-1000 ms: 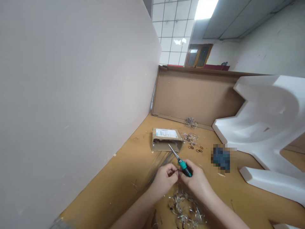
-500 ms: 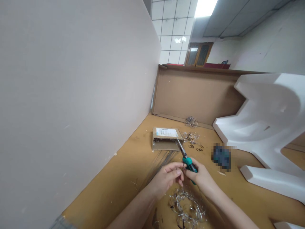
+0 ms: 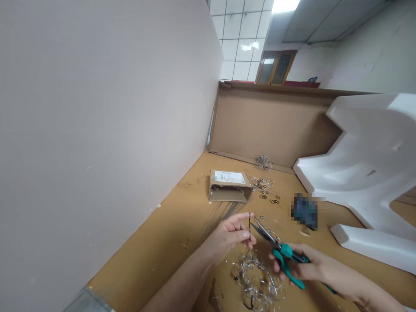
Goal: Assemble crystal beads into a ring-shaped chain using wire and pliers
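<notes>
Between the fingertips of my left hand (image 3: 227,237) is a thin dark ring (image 3: 249,226), upright and seen almost edge-on. My right hand (image 3: 307,262) grips long-nose pliers (image 3: 283,252) with teal and black handles. Their jaws are spread, and the tips point at the dark ring from just to its right. Below both hands lies a tangle of shiny wire loops (image 3: 260,284) with a few dark bits in it. Several dark rings (image 3: 274,201) rest on the table beyond the pliers.
An open cardboard box (image 3: 230,178) with a label stands ahead, with straight thin wires (image 3: 224,211) in front of it. Two wire heaps, one nearer (image 3: 262,184) and one farther (image 3: 263,163), lie to its right. White moulded foam (image 3: 351,173) borders the right; a pale panel (image 3: 113,108) rises left.
My right hand has swung right and down with the pliers, whose jaws have spread and now point left toward the ring. My left hand stays nearly in place, the ring now plainly visible.
</notes>
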Available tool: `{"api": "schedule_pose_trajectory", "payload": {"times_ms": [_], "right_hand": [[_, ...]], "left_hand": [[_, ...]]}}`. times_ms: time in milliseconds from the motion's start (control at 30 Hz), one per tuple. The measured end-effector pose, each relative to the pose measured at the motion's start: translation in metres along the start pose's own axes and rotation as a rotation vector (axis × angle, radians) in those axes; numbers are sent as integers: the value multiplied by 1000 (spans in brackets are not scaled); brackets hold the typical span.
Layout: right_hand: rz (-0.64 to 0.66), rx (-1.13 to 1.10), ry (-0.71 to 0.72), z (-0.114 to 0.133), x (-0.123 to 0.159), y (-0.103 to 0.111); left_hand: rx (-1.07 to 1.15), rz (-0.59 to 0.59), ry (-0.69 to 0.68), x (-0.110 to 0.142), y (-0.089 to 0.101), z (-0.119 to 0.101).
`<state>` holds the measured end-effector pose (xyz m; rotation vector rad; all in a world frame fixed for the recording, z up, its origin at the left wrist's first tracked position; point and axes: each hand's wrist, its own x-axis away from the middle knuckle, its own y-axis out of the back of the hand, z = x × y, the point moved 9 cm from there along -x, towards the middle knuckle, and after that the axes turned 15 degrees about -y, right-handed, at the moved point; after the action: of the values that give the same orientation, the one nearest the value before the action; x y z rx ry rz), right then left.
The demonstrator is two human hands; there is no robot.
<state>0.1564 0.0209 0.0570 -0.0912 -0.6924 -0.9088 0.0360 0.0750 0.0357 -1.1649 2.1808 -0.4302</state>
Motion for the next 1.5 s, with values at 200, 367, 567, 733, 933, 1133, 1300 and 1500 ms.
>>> {"api": "schedule_pose_trajectory", "payload": {"times_ms": [200,367,567,733,933,1133,1300,1500], "right_hand": [[68,-65,-10,4,-8,-9],[58,11,15,14,-11,-11],[63,18,26,17,-12,-13],[-17,-18,-26,6,-17,-7],[-29,31,2,8,-19,-12],[-145,-10,59,2,-11,16],[-864,525,-185,-29,1,101],[-1042,749,-420,-70,0,122]], "left_hand": [[43,50,47,3,-6,4],[128,109,76,5,-18,14],[165,129,96,7,-24,18],[167,146,89,7,-22,16],[196,193,138,12,-29,15],[-121,34,79,0,2,12],[-730,-200,-63,-3,43,-1],[-1021,-161,-123,-2,41,-11]]}}
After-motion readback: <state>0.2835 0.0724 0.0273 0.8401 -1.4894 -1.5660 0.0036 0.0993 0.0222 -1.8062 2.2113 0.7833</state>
